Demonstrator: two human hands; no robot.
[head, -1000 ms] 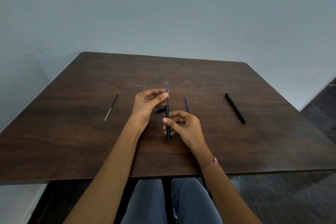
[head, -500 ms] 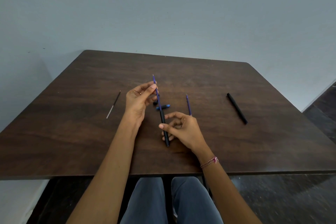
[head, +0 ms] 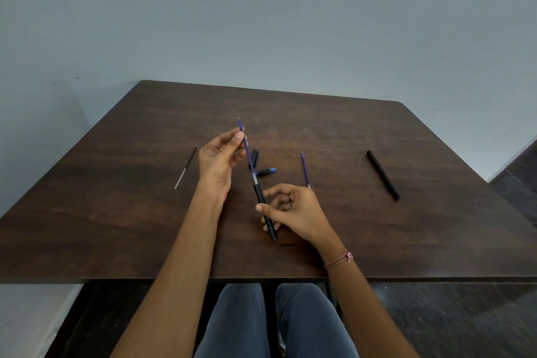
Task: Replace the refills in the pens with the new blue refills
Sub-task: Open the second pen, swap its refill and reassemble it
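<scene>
Hands work a little to the near side of the middle of the dark wooden surface, as I watch through the head camera. The left hand pinches a blue refill between thumb and fingertips near its upper end. The refill is lifted off the wood and its tip points toward 11 o'clock. Its lower end goes into the mouth of a black pen barrel, which the right hand grips between thumb and curled fingers. The barrel's tail points to 6 o'clock; I cannot tell whether it touches the wood.

At 12 o'clock from the right hand, behind the held refill, a black cap and a blue-tipped end piece lie close together. I cannot tell whether they touch. A second blue refill lies at 1 o'clock, its near end just beside the right hand's knuckles. At 3 o'clock, well apart, a black pen lies slanted, with a strip of wood between it and the right edge. At 9 o'clock from the left hand lies a thin refill, dark at its far end and pale at its near end, well in from the left edge.

The far edge meets a grey wall at 12 o'clock, and a broad band of wood separates it from the parts. The far right corner is rounded. Both forearms cross the near edge at 6 o'clock, above knees in grey trousers. A bracelet on the right wrist sits just inside that edge.
</scene>
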